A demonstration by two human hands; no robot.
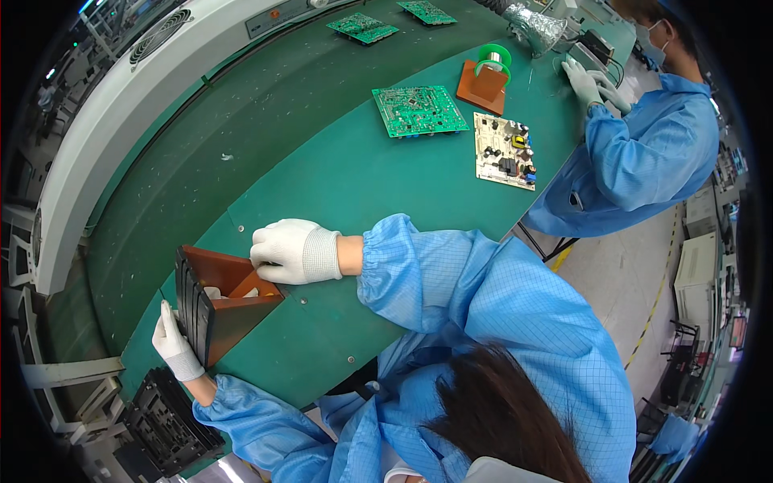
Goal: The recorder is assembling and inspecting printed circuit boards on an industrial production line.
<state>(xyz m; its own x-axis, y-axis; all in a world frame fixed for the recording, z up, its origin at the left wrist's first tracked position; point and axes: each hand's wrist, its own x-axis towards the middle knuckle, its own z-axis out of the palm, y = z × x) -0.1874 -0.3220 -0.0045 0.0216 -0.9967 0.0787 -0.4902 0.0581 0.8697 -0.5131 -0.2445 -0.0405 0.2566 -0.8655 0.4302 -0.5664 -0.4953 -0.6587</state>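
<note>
A brown open-topped box (248,306) with a black ribbed side (193,302) stands at the left of the green bench. Small white and yellowish pieces (212,293) show inside it. My left hand (173,344), in a white glove, presses against the box's outer black side and steadies it, its thumb side partly hidden. My right hand (291,251), also gloved in white, is at the box's far right rim with its fingers curled down. Whatever those fingers hold, if anything, is hidden from view.
Green circuit boards (420,111) and a cream board with components (506,151) lie farther off. Beside them stands a solder reel (493,58) on a brown stand. A black fixture (167,419) sits near my left arm. A masked co-worker (644,153) works at the right.
</note>
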